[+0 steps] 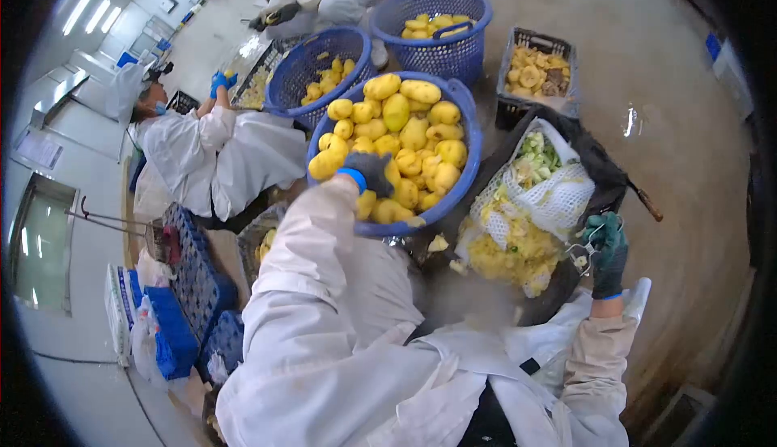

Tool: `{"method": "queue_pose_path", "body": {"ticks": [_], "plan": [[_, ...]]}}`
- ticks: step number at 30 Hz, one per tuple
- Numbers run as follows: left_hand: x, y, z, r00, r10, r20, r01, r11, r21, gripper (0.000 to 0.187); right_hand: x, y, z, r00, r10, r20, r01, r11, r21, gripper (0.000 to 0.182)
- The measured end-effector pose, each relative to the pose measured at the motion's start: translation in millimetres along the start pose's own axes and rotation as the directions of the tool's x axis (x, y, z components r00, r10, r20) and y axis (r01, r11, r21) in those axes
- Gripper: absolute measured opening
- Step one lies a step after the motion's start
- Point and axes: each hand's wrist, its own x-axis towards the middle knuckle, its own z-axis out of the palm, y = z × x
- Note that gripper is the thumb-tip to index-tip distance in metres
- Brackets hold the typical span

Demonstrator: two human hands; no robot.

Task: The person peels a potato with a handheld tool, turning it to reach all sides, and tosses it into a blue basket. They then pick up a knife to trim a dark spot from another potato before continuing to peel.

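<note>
A round blue basket (476,139) in front of me is heaped with peeled yellow potatoes (413,133). My left hand (369,173), in a dark glove with a blue cuff, reaches over the near left part of the heap. Its fingers are closed around a potato (392,174). On the right, my right hand (607,254) wears a dark green glove and grips a peeler (583,254) with a metal frame. Below and left of that hand, a black bag (595,135) holds peelings (518,245), green scraps and white foam netting (558,200).
Two more blue baskets (279,83) (486,46) with potatoes stand behind. A black crate (511,111) of cut pieces is at the back right. At left sits a co-worker (218,152) in white; others work farther back. Blue crates (194,257) line the left wall.
</note>
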Motion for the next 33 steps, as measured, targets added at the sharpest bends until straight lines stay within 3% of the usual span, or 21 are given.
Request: {"method": "queue_pose_path", "body": {"ticks": [2, 4, 6, 7, 10, 11, 12, 13, 14, 15, 17, 19, 22, 24, 25, 26, 27, 29, 31, 32, 33], "plan": [[0.3, 31.7, 3.8, 0.998, -0.030, 0.049, 0.025, 0.995, 0.101, 0.051, 8.6, 7.7, -6.6, 1.000, -0.013, -0.007, 0.013, 1.000, 0.010, 0.030], [27.3, 36.2, 62.4, 0.955, -0.113, -0.272, 0.185, 0.949, 0.254, 0.040, 16.6, 28.0, -25.6, 0.999, -0.013, -0.034, 0.010, 0.997, -0.077, 0.031], [45.1, 46.2, 60.3, 0.946, -0.272, -0.174, 0.297, 0.945, 0.136, 0.035, 25.3, 35.2, -32.9, 1.000, 0.022, 0.010, -0.023, 0.985, 0.173, 0.029], [49.4, 42.8, 54.7, 0.949, -0.303, -0.089, 0.310, 0.948, 0.071, 0.039, 22.0, 35.0, -36.9, 1.000, -0.019, -0.007, 0.020, 0.997, 0.068, 0.028], [21.6, 39.8, 1.1, 0.958, -0.288, 0.021, 0.287, 0.946, -0.147, 0.047, 11.5, 19.4, -17.8, 0.991, -0.001, -0.131, 0.025, 0.983, 0.182, 0.024], [17.9, 28.0, -4.2, 0.972, -0.234, -0.019, 0.216, 0.923, -0.319, 0.058, 15.5, 26.4, -26.2, 0.989, -0.043, -0.143, 0.057, 0.994, 0.091, 0.025], [47.4, -1.1, 35.9, 0.969, -0.233, -0.086, 0.133, 0.780, -0.611, 0.060, 7.6, 20.2, -20.7, 0.991, -0.038, -0.128, 0.051, 0.994, 0.097, 0.025], [45.8, -8.0, 40.7, 0.988, -0.135, -0.082, -0.027, 0.368, -0.929, 0.054, -2.8, 7.4, -10.4, 0.993, -0.025, -0.112, 0.037, 0.994, 0.102, 0.026], [26.6, 3.0, 24.1, 0.997, -0.076, -0.010, -0.014, -0.046, -0.999, 0.048, -10.0, 1.3, -3.6, 0.995, -0.010, -0.095, 0.020, 0.994, 0.104, 0.027], [5.2, 26.2, -2.5, 1.000, 0.000, 0.024, 0.022, -0.451, -0.892, 0.043, -5.1, 9.3, -8.1, 0.996, -0.045, -0.083, 0.048, 0.998, 0.035, 0.029], [-18.5, 65.0, -12.0, 0.964, 0.117, -0.238, -0.071, -0.750, -0.658, 0.046, -17.4, 3.0, 11.7, 0.996, -0.077, -0.046, 0.082, 0.988, 0.132, 0.028], [-60.4, 119.9, -43.2, 0.922, 0.270, -0.276, 0.189, -0.939, -0.287, 0.053, -31.3, -1.5, 27.1, 0.980, -0.190, 0.053, 0.187, 0.981, 0.060, 0.026], [-75.6, 180.8, -34.7, 0.942, 0.208, -0.265, 0.174, -0.974, -0.147, 0.059, -51.4, -14.2, 61.4, 0.841, -0.473, 0.264, 0.505, 0.860, -0.068, 0.025], [-91.9, 209.1, -30.1, 0.868, 0.299, -0.396, 0.236, -0.951, -0.199, 0.059, -73.7, -35.9, 84.3, 0.704, -0.613, 0.358, 0.702, 0.677, -0.221, 0.025], [-102.6, 221.0, -31.3, 0.821, 0.340, -0.458, 0.262, -0.938, -0.227, 0.059, -80.6, -40.1, 89.0, 0.721, -0.593, 0.358, 0.680, 0.705, -0.203, 0.024], [-119.4, 231.3, -38.2, 0.833, 0.255, -0.491, -0.055, -0.844, -0.533, 0.058, -85.4, -43.7, 92.7, 0.735, -0.575, 0.361, 0.660, 0.730, -0.181, 0.023], [-140.1, 239.6, -48.6, 0.812, 0.179, -0.556, -0.369, -0.580, -0.726, 0.058, -90.9, -47.1, 96.2, 0.745, -0.555, 0.369, 0.639, 0.754, -0.155, 0.022], [-155.9, 249.5, -50.4, 0.835, 0.173, -0.523, -0.375, -0.518, -0.769, 0.055, -109.8, -51.0, 103.0, 0.773, -0.496, 0.395, 0.554, 0.832, -0.039, 0.020], [-161.0, 255.1, -46.1, 0.872, 0.362, -0.328, 0.211, -0.884, -0.417, 0.055, -134.7, -55.0, 109.4, 0.815, -0.354, 0.458, 0.342, 0.933, 0.113, 0.022], [-163.3, 257.5, -44.3, 0.831, 0.482, -0.278, 0.467, -0.876, -0.121, 0.059, -135.0, -49.4, 108.3, 0.808, -0.363, 0.464, 0.374, 0.925, 0.071, 0.023], [-166.9, 260.4, -41.3, 0.841, 0.422, -0.339, 0.378, -0.906, -0.190, 0.056, -129.8, -39.3, 107.1, 0.799, -0.373, 0.471, 0.408, 0.912, 0.029, 0.024]]}}
